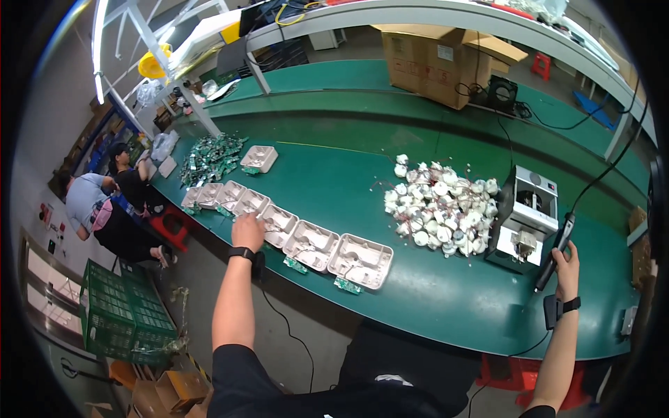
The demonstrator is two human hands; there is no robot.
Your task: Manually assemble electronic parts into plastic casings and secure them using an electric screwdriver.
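Left hand [248, 230] lies palm-down, fingers hidden, on a white tray [277, 225] in the bench-edge row, small white parts [440, 207] heaped between the hands, right hand [568, 261] fisted around a black electric screwdriver [555, 252], tip obscured.

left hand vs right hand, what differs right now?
The left hand reaches forward and rests, fingers down, on a white housing in the row along the green bench; the right hand is raised off the bench. The left holds nothing; the right grips a black electric screwdriver. Both wrists wear black bands.
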